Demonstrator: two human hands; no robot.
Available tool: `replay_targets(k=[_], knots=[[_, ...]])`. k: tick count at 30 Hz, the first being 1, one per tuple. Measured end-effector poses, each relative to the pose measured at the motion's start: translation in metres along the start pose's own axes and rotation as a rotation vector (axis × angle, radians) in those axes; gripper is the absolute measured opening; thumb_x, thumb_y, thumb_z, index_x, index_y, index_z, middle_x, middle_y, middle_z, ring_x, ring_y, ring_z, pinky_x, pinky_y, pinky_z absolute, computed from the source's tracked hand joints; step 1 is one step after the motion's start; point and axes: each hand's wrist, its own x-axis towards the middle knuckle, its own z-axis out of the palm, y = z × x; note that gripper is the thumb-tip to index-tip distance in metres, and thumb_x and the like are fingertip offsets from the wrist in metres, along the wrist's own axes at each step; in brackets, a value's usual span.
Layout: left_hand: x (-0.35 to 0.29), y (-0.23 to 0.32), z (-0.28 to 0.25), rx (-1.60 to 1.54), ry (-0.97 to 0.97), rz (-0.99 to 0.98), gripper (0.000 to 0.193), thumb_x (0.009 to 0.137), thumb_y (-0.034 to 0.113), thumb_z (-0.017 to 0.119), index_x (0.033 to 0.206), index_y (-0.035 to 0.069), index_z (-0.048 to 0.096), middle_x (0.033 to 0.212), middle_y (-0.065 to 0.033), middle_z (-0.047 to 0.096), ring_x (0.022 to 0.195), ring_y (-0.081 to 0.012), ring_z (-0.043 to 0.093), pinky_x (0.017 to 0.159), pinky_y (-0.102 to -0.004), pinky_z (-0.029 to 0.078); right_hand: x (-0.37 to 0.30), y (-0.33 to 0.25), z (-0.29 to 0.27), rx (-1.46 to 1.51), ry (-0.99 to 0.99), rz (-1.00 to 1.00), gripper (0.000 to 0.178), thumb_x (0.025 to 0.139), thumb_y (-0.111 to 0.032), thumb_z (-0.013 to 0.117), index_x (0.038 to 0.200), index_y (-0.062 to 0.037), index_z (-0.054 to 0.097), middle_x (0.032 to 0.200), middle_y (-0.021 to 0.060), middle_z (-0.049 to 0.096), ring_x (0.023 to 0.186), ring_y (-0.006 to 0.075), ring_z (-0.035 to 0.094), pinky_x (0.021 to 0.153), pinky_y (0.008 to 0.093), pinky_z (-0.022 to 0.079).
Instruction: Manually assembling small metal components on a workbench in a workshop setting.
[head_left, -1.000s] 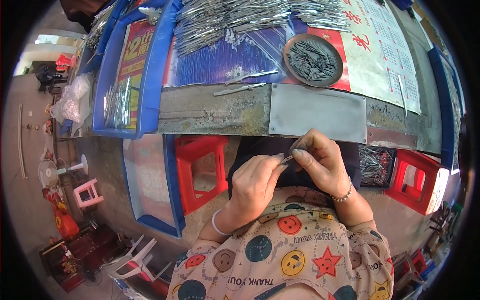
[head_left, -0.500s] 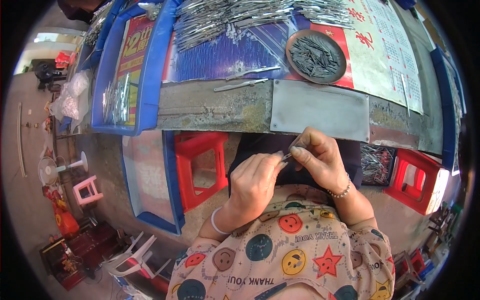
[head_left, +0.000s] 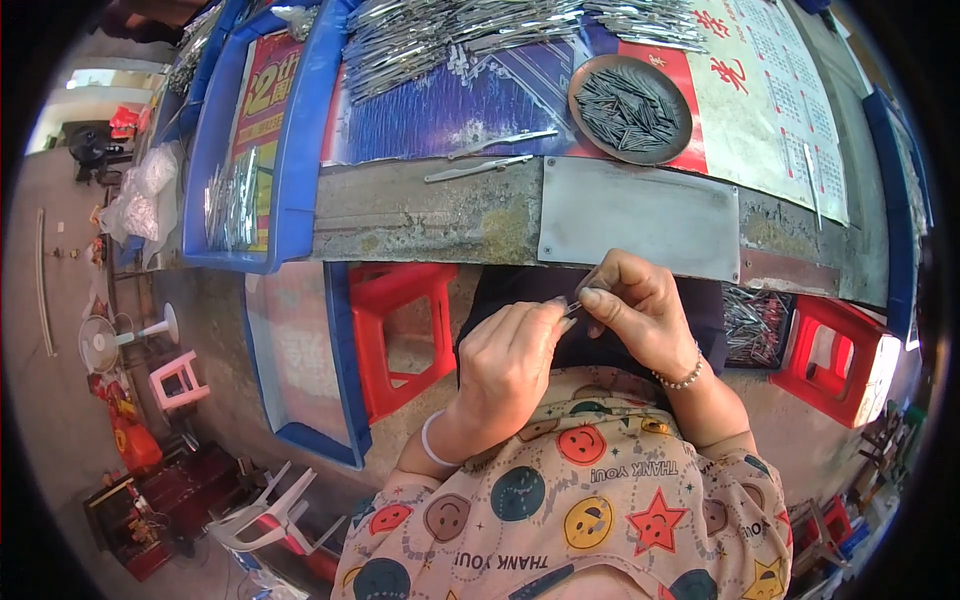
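Hands: two. Round brown dish: one. Grey plate: one. Large red stools: two. Pink stool: one.

The left hand and right hand meet before the bench, pinching a small metal part, its shape seemingly mostly hidden by fingers. On the bench, a bowl holds dark pins; two strips lie left of it, a blue tray farther left.
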Motion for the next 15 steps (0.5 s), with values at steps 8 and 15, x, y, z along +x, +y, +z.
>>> replay_targets(k=[8, 15], knots=[[0.0016, -0.0008, -0.0002, 0.071, -0.040, 0.056, 0.022, 0.074, 0.000, 0.066, 0.095, -0.003, 0.058, 0.076, -0.0119, 0.059, 0.066, -0.0268, 0.059, 0.058, -0.0361, 0.048, 0.0016, 0.0017, -0.0019, 0.040, -0.005, 0.003, 0.015, 0.091, -0.009, 0.061, 0.080, -0.0013, 0.053, 0.073, 0.0007, 0.059, 0.062, 0.0046, 0.054, 0.055, 0.0193, 0.046], [0.0099, 0.0007, -0.0022, 0.088, -0.040, 0.074, 0.021, 0.075, 0.001, 0.066, 0.095, -0.002, 0.058, 0.076, -0.0116, 0.059, 0.066, -0.0268, 0.059, 0.057, -0.0356, 0.048, 0.0041, 0.0039, -0.0068, 0.059, -0.021, 0.011, 0.015, 0.092, -0.012, 0.060, 0.086, -0.0006, 0.053, 0.077, 0.0009, 0.058, 0.065, 0.0051, 0.055, 0.056, 0.0198, 0.048]])
